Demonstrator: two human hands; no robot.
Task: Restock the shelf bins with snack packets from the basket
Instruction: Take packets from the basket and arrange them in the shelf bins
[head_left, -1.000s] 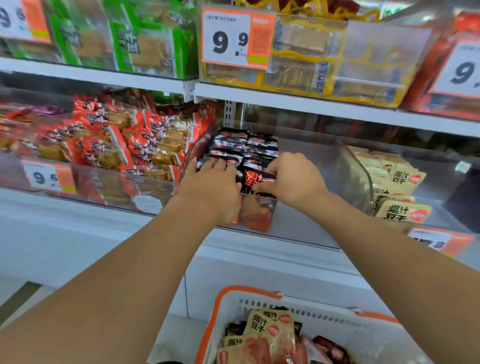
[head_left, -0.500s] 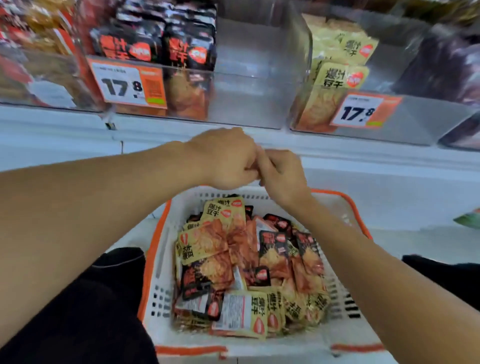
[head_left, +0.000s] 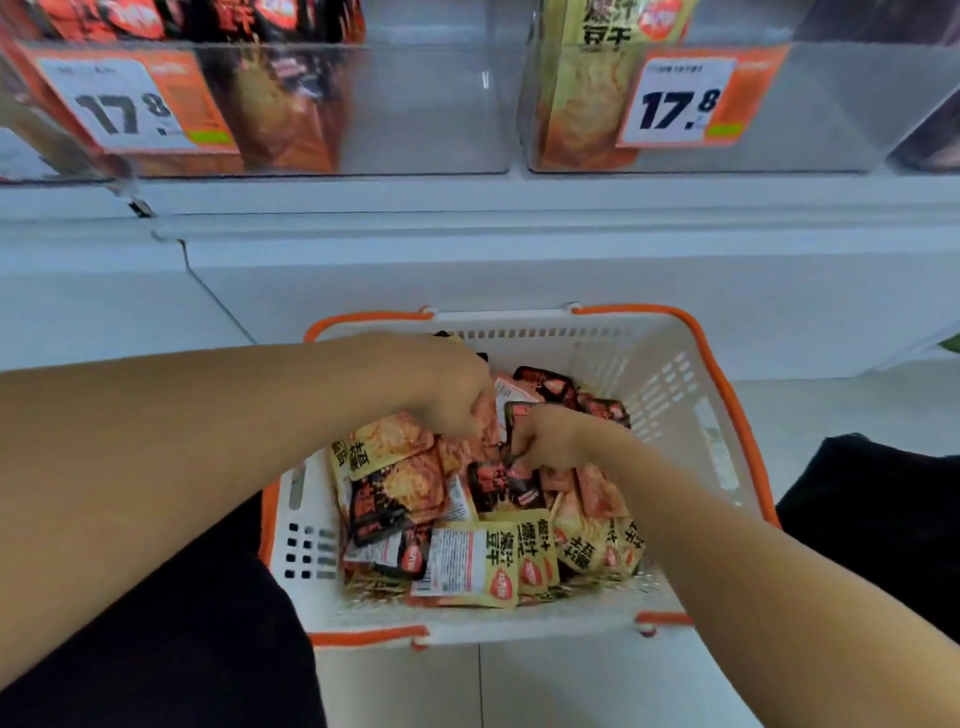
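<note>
Right now both hands are down in the basket (head_left: 670, 374), digging for the next batch. My right hand (head_left: 553, 441) has its fingers curled into a grip on a dark packet (head_left: 506, 486) near the pile's centre; looks like a pinch on its top edge, tho blur hides the exact contact. My left hand (head_left: 441, 387) sits at approx 10 o'clock from the right one, knuckles up, fingers bent down into the orange-red packets (head_left: 395, 441). Can't tell if that grip actually holds one or is just pressing in, since the fingertips are hidden behind the hand.

Packets lie jumbled, some face up, some back up, yellow ones (head_left: 524, 551) stacked toward 6 o'clock of the basket, dark ones toward 12 to 1 o'clock. I'd guess I'm sorting by colour w/ two hands so each bin gets its own flavour.

Basket sits on the floor right under the shelf, which keeps the lift short. Up at 11 o'clock is the clear bin (head_left: 415, 104) w/ dark packets behind a 17.8 price tag (head_left: 130, 104); its right half looks empty, so that's prob where the dark one goes. At 1 o'clock the second bin (head_left: 831, 104) holds yellow packets behind another 17.8 tag (head_left: 680, 98), also w/ room to spare. Plenty left in the basket, so the restock is far from done.
</note>
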